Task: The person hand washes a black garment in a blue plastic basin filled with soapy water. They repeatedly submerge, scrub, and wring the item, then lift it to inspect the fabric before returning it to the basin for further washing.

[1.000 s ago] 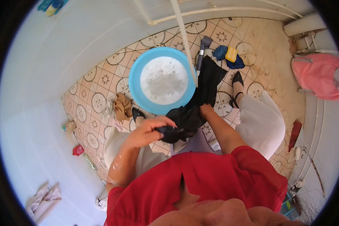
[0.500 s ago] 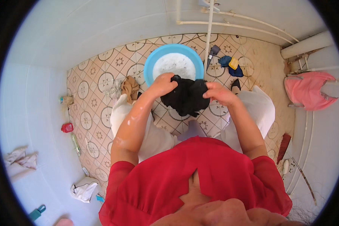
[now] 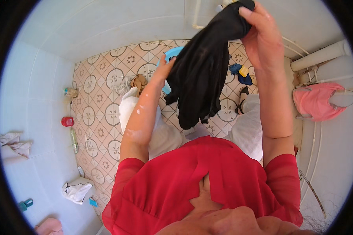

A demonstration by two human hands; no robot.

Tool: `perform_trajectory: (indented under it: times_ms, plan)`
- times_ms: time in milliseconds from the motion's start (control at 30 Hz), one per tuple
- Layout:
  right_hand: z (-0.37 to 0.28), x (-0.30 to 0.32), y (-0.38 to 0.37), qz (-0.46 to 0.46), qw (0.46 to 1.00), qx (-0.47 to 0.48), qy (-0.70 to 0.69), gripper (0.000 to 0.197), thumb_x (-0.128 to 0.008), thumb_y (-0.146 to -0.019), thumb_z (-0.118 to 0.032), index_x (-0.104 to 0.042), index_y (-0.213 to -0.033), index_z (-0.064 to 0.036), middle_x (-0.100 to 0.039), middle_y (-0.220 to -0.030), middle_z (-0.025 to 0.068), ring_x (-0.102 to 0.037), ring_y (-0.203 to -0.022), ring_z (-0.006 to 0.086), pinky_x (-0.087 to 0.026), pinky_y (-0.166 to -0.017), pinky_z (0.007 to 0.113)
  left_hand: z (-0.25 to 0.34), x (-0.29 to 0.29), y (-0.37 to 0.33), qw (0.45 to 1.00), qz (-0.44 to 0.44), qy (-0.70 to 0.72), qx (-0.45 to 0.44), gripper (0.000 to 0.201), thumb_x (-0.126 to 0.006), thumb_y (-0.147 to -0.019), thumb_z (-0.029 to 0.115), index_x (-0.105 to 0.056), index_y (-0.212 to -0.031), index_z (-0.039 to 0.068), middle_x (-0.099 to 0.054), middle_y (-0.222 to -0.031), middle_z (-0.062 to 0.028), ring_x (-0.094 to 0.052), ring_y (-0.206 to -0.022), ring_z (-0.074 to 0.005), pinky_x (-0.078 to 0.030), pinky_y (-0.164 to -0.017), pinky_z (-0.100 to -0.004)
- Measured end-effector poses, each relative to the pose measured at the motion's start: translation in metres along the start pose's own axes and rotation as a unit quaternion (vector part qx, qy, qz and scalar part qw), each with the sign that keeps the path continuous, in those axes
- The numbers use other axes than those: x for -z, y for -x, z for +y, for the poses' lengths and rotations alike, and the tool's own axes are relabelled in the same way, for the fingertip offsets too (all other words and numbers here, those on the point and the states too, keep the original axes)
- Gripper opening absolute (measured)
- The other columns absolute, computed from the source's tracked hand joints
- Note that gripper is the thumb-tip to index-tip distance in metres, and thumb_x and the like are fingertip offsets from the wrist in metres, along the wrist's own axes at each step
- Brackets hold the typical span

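Observation:
A black cloth garment (image 3: pixel 203 66) hangs stretched out in the air in front of me, its loose lower edge dangling over the floor. My right hand (image 3: pixel 262 37) is raised high at the upper right, with thumb and fingers closed on the garment's top end. Lower down, my left hand (image 3: pixel 163 72) grips the garment's left edge; the cloth partly hides its fingertips. White suds spot my left forearm. Behind the garment stands a light blue basin (image 3: pixel 174 51) on the floor, mostly covered from sight.
A brown cloth (image 3: pixel 139 83) lies left of the basin. Dark blue cloth with a yellow piece (image 3: pixel 243 71) is on the floor at the right. Pipes (image 3: pixel 321 55) run along the right wall, where a pink bag (image 3: pixel 319 102) hangs. A red container (image 3: pixel 67 121) stands by the left wall.
My right hand has risen far up and to the right with the garment, which has gone from a bunched bundle to a long hanging sheet. My left hand has moved slightly up and left.

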State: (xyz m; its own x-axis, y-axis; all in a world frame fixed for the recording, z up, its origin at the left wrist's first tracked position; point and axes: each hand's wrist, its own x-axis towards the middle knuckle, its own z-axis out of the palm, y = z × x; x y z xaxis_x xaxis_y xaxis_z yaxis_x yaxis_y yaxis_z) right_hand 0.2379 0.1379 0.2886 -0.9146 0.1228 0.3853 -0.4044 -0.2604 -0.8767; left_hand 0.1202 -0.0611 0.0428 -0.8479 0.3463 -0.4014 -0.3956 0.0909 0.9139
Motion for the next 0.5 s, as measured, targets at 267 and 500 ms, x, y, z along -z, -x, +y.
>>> perform_trajectory:
  times_ms: [267,500]
  plan:
    - [0.023,-0.028,-0.02,0.038,0.998,-0.044,-0.011,0.007,-0.054,-0.088,-0.011,-0.053,-0.088,-0.0048,-0.059,-0.077,0.0046,-0.058,-0.068,0.0134,-0.048,-0.064,0.026,0.019,0.008,0.021,0.988,0.012,0.102,-0.116,0.085,-0.028,-0.085,0.07,-0.024,-0.14,0.006,-0.034,-0.14,-0.0156,-0.023,-0.134,-0.0243,-0.015,-0.106,-0.0432]
    - [0.078,-0.002,-0.025,0.05,0.994,-0.072,0.063,0.019,-0.065,-0.081,-0.016,-0.052,-0.082,-0.0028,-0.057,-0.076,0.0039,-0.056,-0.071,0.0112,-0.048,-0.059,0.028,-0.029,-0.006,0.004,0.968,-0.052,-0.185,-0.162,0.046,-0.057,-0.085,0.025,-0.049,-0.119,-0.005,-0.058,-0.112,-0.018,-0.056,-0.102,-0.0266,-0.042,-0.086,-0.0364]
